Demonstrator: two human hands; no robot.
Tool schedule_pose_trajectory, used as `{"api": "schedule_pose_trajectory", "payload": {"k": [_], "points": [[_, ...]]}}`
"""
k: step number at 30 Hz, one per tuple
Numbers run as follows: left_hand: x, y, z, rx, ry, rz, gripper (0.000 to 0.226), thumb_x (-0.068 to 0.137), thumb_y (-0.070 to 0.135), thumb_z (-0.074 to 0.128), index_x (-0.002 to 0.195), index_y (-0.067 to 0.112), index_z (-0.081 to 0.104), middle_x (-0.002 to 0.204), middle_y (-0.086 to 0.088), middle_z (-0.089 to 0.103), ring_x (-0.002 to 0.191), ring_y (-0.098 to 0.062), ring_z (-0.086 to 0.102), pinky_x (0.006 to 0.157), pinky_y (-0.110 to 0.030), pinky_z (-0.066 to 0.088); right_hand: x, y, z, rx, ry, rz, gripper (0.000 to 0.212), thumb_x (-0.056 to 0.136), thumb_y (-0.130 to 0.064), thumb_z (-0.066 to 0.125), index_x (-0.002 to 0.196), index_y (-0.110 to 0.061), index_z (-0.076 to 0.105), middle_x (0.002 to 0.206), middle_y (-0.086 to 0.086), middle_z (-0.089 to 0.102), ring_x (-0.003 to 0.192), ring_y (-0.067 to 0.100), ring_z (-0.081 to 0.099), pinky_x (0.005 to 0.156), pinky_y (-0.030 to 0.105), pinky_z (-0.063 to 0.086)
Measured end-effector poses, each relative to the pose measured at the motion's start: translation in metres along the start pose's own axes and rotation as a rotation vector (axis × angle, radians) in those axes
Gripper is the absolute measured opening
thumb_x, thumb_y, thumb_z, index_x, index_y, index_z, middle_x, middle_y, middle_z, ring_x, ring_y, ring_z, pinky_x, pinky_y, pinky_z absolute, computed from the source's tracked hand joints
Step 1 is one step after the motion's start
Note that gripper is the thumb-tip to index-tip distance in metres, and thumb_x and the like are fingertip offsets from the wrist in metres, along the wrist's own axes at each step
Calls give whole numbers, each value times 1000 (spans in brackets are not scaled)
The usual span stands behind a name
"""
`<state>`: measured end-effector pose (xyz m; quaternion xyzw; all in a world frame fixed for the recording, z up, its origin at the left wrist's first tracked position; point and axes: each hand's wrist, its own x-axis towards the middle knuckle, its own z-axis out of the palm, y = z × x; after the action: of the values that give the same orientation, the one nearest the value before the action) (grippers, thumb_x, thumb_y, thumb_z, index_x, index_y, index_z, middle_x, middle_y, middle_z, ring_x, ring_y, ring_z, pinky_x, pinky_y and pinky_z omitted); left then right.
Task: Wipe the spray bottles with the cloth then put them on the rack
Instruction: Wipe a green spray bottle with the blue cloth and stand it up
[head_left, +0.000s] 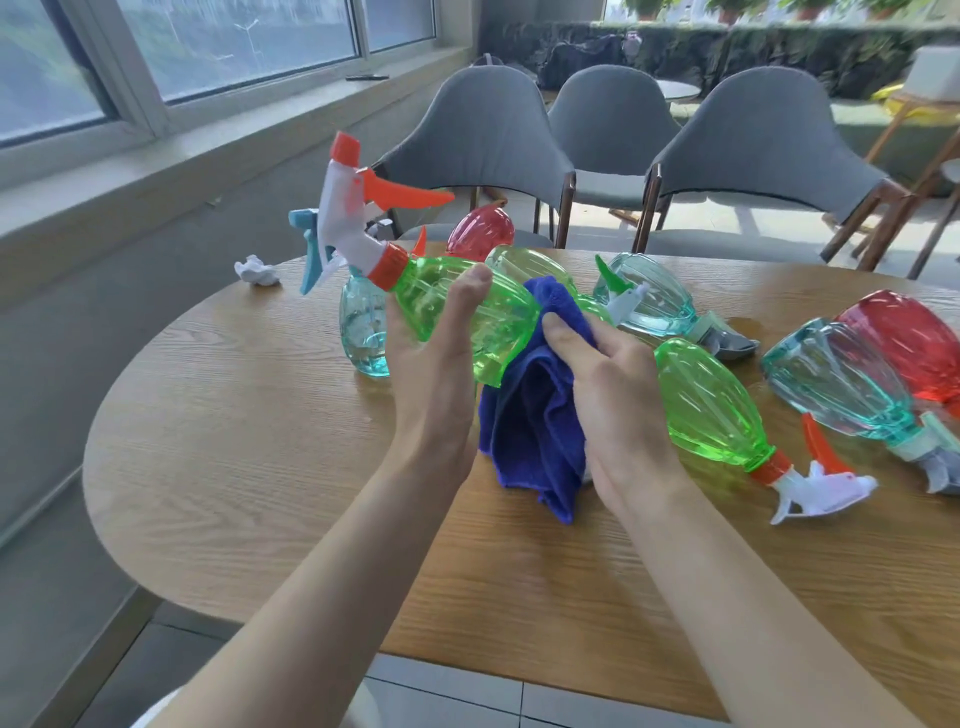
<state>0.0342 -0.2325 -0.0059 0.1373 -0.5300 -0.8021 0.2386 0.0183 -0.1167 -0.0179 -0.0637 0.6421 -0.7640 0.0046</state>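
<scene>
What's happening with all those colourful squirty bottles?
A person is cleaning them. The left hand holds a green spray bottle up off the wooden table. The right hand grips a blue cloth against the bottle's bottom end. Other bottles lie on the table, like a second green bottle and a red bottle. No rack shows in this view.

one view only, from a wide-angle camera worn on the person's head. it faces forward and down across the wooden table (234, 467), close over both forearms. the left hand (431, 364), holding the green spray bottle (509, 322), and the right hand (608, 384), gripping the blue cloth (535, 441), fall at mid-frame. the top of the frame reaches the grey chairs (483, 130) beyond the table and the window (249, 47) at upper left. straight edges bow near the borders.
</scene>
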Motion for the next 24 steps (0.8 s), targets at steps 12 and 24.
{"api": "schedule_pose_trajectory", "payload": {"k": [12, 24], "points": [[-1, 6, 3, -1, 12, 10, 52, 91, 26, 83, 136, 38, 59, 127, 7, 76, 113, -1, 72, 109, -38, 55, 2, 1, -2, -64, -43, -48, 35, 101, -38, 66, 97, -4, 70, 84, 19, 68, 79, 27, 61, 83, 57, 55], [-2, 8, 1, 144, 47, 206, 71, 85, 36, 89, 146, 22, 56, 132, -2, 72, 125, -19, 69, 115, -50, 50, -2, 3, 0, -79, -83, -1, 31, 104, -37, 68, 89, -10, 73, 90, 21, 74, 85, 45, 70, 89, 62, 57]]}}
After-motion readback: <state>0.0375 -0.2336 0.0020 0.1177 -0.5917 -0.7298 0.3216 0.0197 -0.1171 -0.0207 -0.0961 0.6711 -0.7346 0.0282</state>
